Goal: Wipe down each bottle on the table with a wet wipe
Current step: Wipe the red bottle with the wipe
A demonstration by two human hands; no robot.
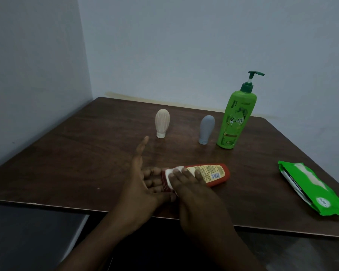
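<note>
A red bottle [213, 174] with a yellow label lies on its side near the table's front edge, cap end to the left. My right hand [194, 194] lies over its cap end, fingers curled over a white wet wipe [169, 177] pressed onto the bottle. My left hand [143, 182] is at the cap end, fingers nearly straight and touching the cap, thumb pointing away. A peach squeeze bottle [162, 122] and a grey squeeze bottle [206, 129] stand cap-down further back. A tall green pump bottle [236, 118] stands to their right.
A green pack of wet wipes [313, 192] lies at the right edge of the brown wooden table [76, 163]. Walls close off the table at the back and left. A dark surface sits below the table's front left edge.
</note>
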